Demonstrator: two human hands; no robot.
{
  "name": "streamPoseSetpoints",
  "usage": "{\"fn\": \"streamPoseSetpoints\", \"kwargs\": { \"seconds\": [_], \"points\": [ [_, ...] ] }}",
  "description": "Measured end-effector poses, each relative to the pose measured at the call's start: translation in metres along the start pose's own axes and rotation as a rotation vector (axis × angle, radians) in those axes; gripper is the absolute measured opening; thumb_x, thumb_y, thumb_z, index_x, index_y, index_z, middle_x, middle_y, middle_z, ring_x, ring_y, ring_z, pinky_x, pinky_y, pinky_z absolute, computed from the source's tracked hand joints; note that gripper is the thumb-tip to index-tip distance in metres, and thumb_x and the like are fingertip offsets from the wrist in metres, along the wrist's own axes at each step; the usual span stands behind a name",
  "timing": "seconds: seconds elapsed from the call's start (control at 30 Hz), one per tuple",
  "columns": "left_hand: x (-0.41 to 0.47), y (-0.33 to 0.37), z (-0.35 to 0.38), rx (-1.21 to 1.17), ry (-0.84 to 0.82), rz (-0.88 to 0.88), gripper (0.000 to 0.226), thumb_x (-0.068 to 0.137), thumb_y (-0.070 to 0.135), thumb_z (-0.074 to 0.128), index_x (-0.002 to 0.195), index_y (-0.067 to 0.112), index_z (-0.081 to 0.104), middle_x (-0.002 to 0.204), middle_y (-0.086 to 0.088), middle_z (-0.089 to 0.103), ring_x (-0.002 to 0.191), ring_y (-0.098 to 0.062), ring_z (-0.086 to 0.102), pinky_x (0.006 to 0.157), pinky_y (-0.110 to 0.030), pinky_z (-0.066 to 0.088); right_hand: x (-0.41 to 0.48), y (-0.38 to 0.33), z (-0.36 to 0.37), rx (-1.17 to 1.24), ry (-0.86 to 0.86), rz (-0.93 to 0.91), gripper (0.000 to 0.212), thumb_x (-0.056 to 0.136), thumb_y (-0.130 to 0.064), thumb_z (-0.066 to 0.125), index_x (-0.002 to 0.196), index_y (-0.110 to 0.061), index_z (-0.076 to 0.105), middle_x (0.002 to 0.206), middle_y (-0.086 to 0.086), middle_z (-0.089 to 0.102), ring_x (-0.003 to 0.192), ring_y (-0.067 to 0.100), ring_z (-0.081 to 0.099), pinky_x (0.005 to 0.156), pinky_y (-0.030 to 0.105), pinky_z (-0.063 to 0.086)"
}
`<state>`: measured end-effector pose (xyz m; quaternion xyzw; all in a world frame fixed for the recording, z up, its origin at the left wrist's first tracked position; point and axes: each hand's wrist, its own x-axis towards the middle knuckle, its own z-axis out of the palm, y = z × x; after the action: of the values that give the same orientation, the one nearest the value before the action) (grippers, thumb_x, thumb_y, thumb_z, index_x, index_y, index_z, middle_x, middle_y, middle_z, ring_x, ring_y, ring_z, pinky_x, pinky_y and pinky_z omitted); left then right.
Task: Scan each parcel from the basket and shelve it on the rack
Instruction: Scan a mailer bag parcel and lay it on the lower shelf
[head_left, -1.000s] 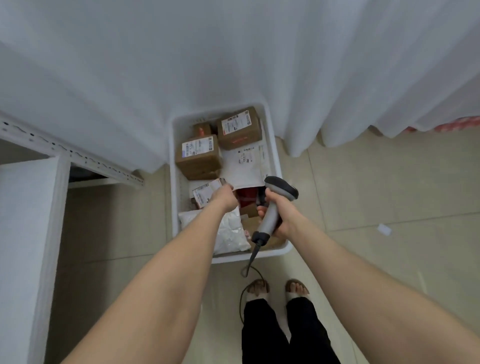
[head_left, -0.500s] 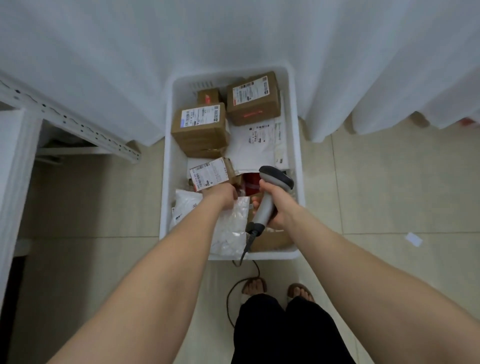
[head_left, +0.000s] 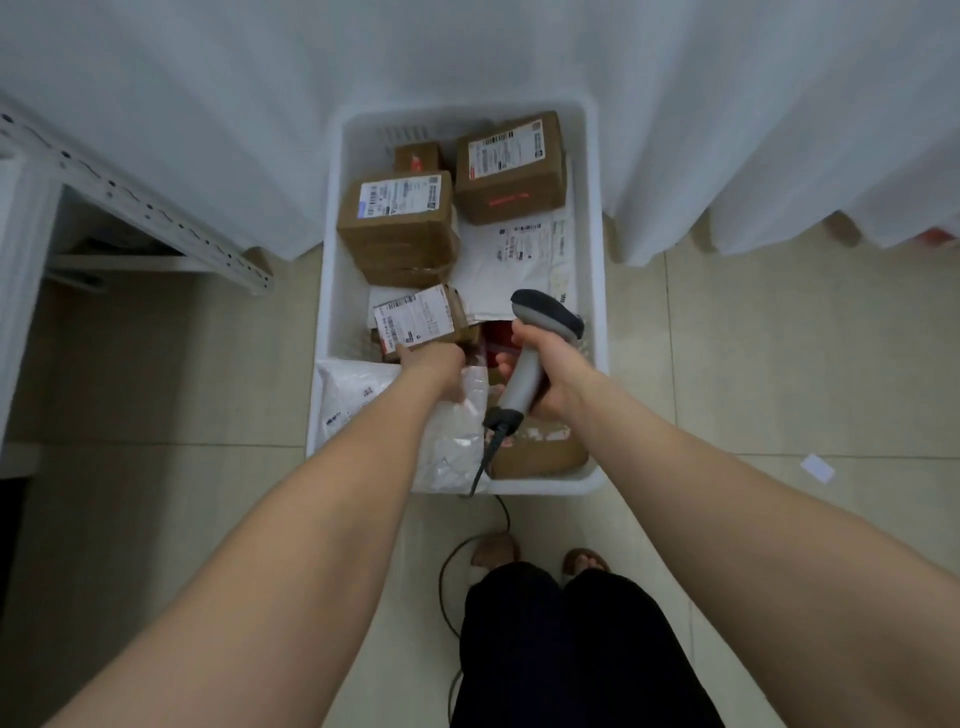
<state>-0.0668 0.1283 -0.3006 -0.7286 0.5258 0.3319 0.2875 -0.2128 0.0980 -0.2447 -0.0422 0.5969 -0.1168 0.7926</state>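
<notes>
Parcel (head_left: 415, 317) in left hand (head_left: 436, 361) by basket (head_left: 326, 322)'s left wall; scanner (head_left: 548, 314) in right hand (head_left: 553, 374)

Dim, even indoor light — soft shadows, slight overall blur, wide-angle bending at the edges

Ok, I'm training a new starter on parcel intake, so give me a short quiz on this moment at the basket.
1. True or false: the right hand grips the scanner.
2. What does the left hand hold? A: a small labelled box. B: a roll of tape. C: a pen.
3. Fill in: the basket stands on the ____.

Key: 1 true; 2 A; 3 floor.
</notes>
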Motion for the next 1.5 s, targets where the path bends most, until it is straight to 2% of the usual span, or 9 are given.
{"fn": "streamPoseSetpoints", "kwargs": {
  "seconds": [0.23, 0.43, 0.6, 0.7, 0.8, 0.93, 1.13, 1.33, 1.5],
  "points": [
    [-0.06, -0.035, -0.083, -0.623, 0.474, -0.124, 0.011, 0.096, 0.018, 0.05, 0.102, 0.019, 0.059, 0.11, -0.009, 0.062, 0.092, -0.025, 0.056, 0.073, -0.034, 0.041, -0.057, -0.006, 0.022, 0.021, 0.013, -0.052, 0.015, 0.091, -0.024, 0.067, 0.089, -0.009, 0.064, 0.072, 0.005, 0.061, 0.062, 0.014, 0.056, 0.07, 0.029, 0.052],
    [-0.147, -0.056, -0.17, -1.145, 0.661, -0.196, 0.026, 0.097, 0.019, 0.051, 0.122, 0.013, 0.055, 0.12, -0.006, 0.058, 0.108, -0.027, 0.055, 0.086, -0.026, 0.04, -0.149, -0.034, 0.05, -0.084, 0.123, -0.19, 0.019, 0.085, -0.016, 0.07, 0.098, -0.015, 0.056, 0.083, 0.007, 0.06, 0.083, 0.025, 0.062, 0.088, 0.049, 0.054],
    [-0.229, -0.075, -0.246, -1.484, 0.761, -0.169, 0.013, 0.089, 0.016, 0.064, 0.1, 0.011, 0.06, 0.096, -0.001, 0.059, 0.09, -0.019, 0.055, 0.081, -0.029, 0.045, -0.244, -0.06, 0.082, -0.048, 0.06, -0.264, 0.016, 0.083, -0.017, 0.075, 0.091, -0.016, 0.062, 0.075, 0.004, 0.067, 0.065, 0.014, 0.065, 0.048, 0.028, 0.053],
    [-0.279, -0.087, -0.287, -1.639, 0.737, -0.093, 0.019, 0.086, 0.016, 0.068, 0.074, 0.02, 0.055, 0.086, -0.003, 0.063, 0.088, -0.021, 0.06, 0.086, -0.034, 0.053, -0.298, -0.071, 0.107, 0.021, -0.049, -0.27, 0.012, 0.084, -0.012, 0.074, 0.084, -0.01, 0.062, 0.056, 0.002, 0.066, 0.042, 0.012, 0.06, 0.044, 0.022, 0.051],
    [-0.325, -0.098, -0.322, -1.717, 0.706, -0.033, 0.012, 0.086, 0.018, 0.071, 0.082, 0.013, 0.06, 0.099, -0.011, 0.066, 0.093, -0.022, 0.064, 0.094, -0.043, 0.052, -0.346, -0.077, 0.135, -0.001, -0.075, -0.318, 0.015, 0.084, -0.005, 0.071, 0.076, -0.009, 0.059, 0.053, 0.003, 0.061, 0.041, 0.012, 0.054, 0.047, 0.023, 0.05],
    [-0.373, -0.11, -0.352, -1.755, 0.65, 0.005, 0.053, 0.089, 0.033, 0.066, 0.129, 0.001, 0.052, 0.12, -0.01, 0.062, 0.109, -0.023, 0.062, 0.098, -0.037, 0.049, -0.391, -0.079, 0.159, -0.04, -0.082, -0.367, 0.015, 0.084, -0.003, 0.069, 0.075, -0.009, 0.06, 0.047, 0.001, 0.059, 0.04, 0.011, 0.053, 0.052, 0.025, 0.049],
    [-0.443, -0.117, -0.356, -1.691, 0.508, 0.182, 0.056, 0.087, 0.041, 0.066, 0.129, 0.007, 0.049, 0.111, -0.004, 0.064, 0.094, -0.02, 0.065, 0.082, -0.036, 0.055, -0.433, -0.071, 0.169, -0.004, -0.068, -0.4, 0.013, 0.082, -0.002, 0.068, 0.08, -0.01, 0.058, 0.059, 0.002, 0.053, 0.045, 0.011, 0.05, 0.049, 0.024, 0.047],
    [-0.51, -0.124, -0.299, -1.464, 0.15, 0.205, 0.044, 0.079, 0.038, 0.073, 0.117, 0.02, 0.061, 0.108, -0.002, 0.071, 0.094, -0.02, 0.068, 0.081, -0.041, 0.056, -0.476, -0.053, 0.154, 0.108, -0.159, -0.451, 0.013, 0.082, -0.006, 0.069, 0.089, -0.011, 0.059, 0.064, 0.001, 0.055, 0.06, 0.016, 0.057, 0.081, 0.033, 0.054],
    [-0.558, -0.101, -0.262, -1.495, 0.328, 0.266, 0.04, 0.08, 0.016, 0.075, 0.116, 0.017, 0.057, 0.099, 0.0, 0.071, 0.083, -0.016, 0.069, 0.069, -0.029, 0.059, -0.512, -0.02, 0.125, -0.003, -0.185, -0.488, 0.035, 0.081, -0.012, 0.074, 0.115, -0.008, 0.063, 0.102, 0.009, 0.071, 0.1, 0.029, 0.068, 0.094, 0.05, 0.052]
  ]
}}
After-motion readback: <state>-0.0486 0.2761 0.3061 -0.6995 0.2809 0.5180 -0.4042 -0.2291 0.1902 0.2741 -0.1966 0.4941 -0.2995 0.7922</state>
